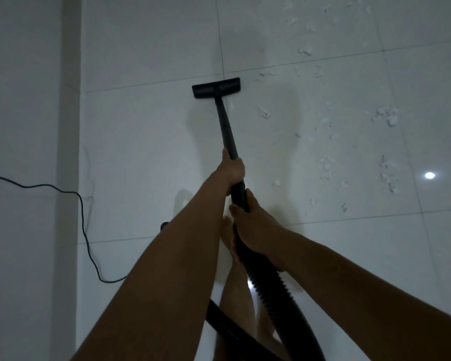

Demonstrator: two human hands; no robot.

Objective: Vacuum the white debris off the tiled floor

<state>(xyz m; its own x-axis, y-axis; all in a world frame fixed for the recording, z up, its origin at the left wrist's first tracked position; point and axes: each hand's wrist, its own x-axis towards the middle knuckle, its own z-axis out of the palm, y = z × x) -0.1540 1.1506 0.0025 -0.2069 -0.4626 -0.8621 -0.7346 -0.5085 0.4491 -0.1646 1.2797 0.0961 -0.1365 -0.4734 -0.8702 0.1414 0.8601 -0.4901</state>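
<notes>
Forearms bare; left hand, right hand bare; foot bare

You see a dim, soft, grainy view; a lamp's glare spot shines on the glossy floor, and straight lines bend near the edges.

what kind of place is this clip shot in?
Indoors, probably a room in a home: a glossy pale tiled floor with grout lines, a plain wall on the left, a power cord crossing from it onto the floor, and a round light reflection.
</notes>
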